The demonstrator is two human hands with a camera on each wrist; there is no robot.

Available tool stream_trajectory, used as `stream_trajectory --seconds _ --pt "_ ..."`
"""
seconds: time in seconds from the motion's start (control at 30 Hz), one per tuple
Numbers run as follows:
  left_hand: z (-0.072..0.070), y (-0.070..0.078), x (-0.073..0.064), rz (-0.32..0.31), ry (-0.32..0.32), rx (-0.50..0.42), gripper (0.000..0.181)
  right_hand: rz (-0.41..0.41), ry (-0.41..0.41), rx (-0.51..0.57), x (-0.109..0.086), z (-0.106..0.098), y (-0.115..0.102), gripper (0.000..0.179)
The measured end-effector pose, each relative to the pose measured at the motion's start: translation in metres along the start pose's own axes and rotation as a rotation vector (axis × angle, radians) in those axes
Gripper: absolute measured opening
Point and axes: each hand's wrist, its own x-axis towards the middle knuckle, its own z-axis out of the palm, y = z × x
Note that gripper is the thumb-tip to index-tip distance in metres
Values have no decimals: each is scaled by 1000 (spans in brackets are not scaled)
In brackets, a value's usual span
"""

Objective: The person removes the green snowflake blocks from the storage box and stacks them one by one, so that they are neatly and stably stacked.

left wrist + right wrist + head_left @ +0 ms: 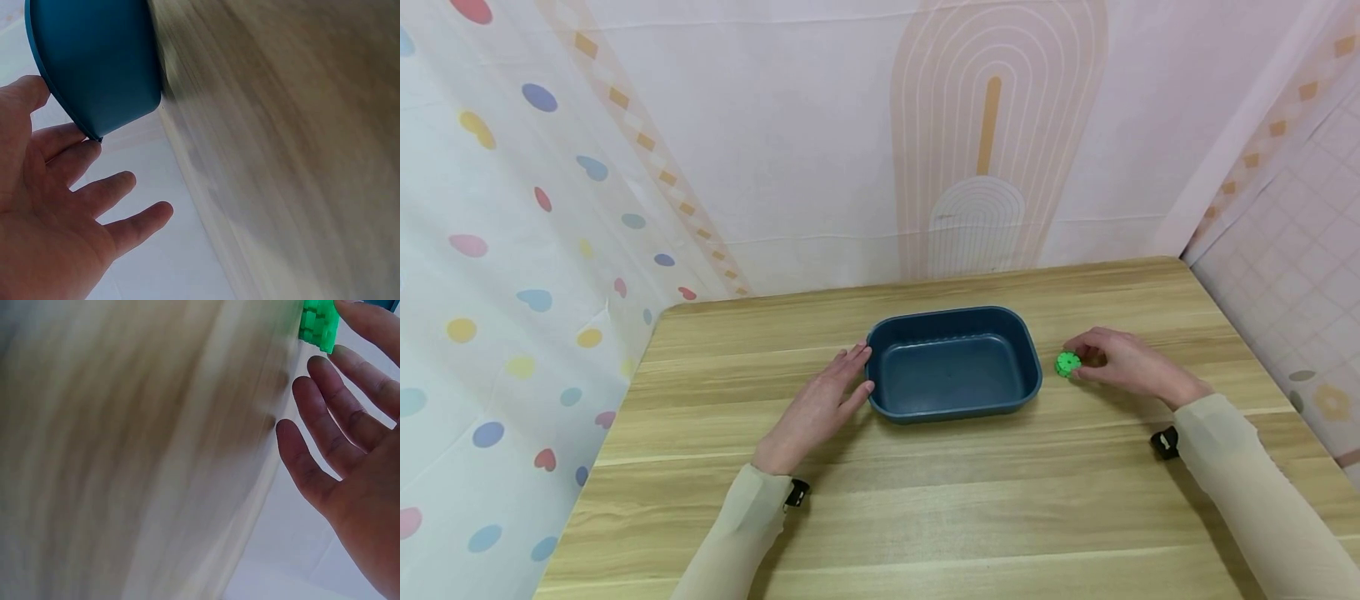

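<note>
A dark blue rectangular plastic bin point(950, 367) stands on the wooden table. At its left end my left hand point(820, 408) touches the rim with thumb and fingertips, the fingers spread and fairly straight; the left wrist view shows these fingertips against the bin's rim point(65, 109). To the right of the bin is a small stack of bright green notched plastic discs point(1067, 364). My right hand point(1120, 362) pinches this stack between thumb and index finger. In the right wrist view the green discs point(319, 325) lie at the top edge, and the other fingers extend loosely beside them.
The table point(925, 508) has light wood grain and rounded far corners. Behind it hangs a pale curtain point(805, 158) with arch patterns, and a dotted one point(512, 250) covers the left side. Black straps point(1165, 443) are around both wrists.
</note>
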Motion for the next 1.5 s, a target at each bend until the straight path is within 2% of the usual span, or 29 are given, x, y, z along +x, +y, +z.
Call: stream_trajectory --seconds 0.2,0.5,0.7,1.0,1.1,1.27,1.37,1.5 --pt "0 0 0 1 -1 3 60 28 1 21 -6 -4 -3 47" --pt "0 -2 0 16 0 18 59 26 36 23 -18 -9 -9 61" --pt "1 -3 0 39 14 29 59 42 83 43 -24 -9 -16 67" --pt "1 -2 1 41 12 31 58 9 201 41 -29 -7 -29 63" --pt "0 -2 0 46 38 25 58 -14 239 21 -28 -4 -36 61" --pt "-3 -1 -3 31 115 31 56 -51 299 25 -27 2 -48 57" --pt "-6 1 -4 10 173 44 53 -84 332 25 -25 6 -55 55" --pt "-11 4 -5 2 266 75 49 -147 380 -45 -20 11 -65 55"
